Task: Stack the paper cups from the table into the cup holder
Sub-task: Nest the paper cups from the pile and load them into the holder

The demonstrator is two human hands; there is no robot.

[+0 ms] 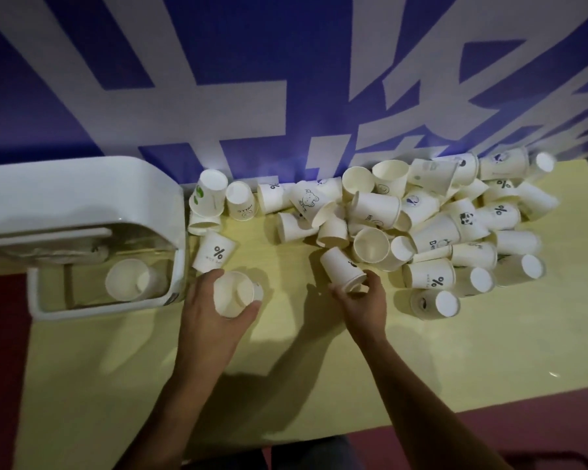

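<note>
**Grip.** An upright paper cup (233, 295) is grasped by the left hand (211, 310). The thumb and fingers are curled around its wall, and its open mouth is turned toward the camera. A second paper cup (342, 268) is grasped by the right hand (364, 303) at its rim end. This cup is tilted, with its closed base pointed away from the person, and a small dark print is seen on its wall. Both cups are held near the middle of the yellow table (150, 385), a little apart from each other. Whether either one touches the tabletop cannot be told.

**Surroundings.** The cup holder (82, 198), a white housing with a clear-walled compartment, is placed at the left end of the table, just beside the left hand. One cup (126, 279) is seen inside the compartment, mouth toward the camera. A cup marked with a percent sign (216, 254) is found between the holder and the left hand. A small group of cups (211, 195), some inverted, is set behind it against the back edge.

**Supply.** A loose pile of paper cups (431, 225) is spread over the right half of the table, just beyond the right hand. The cups are lying on their sides, inverted or upright, and many are touching or overlapping. Percent signs, animal faces and short words are printed on several.

**Background.** A blue banner with large white characters (286, 62) is hung behind the table. A red floor (0, 368) is visible at the left.
</note>
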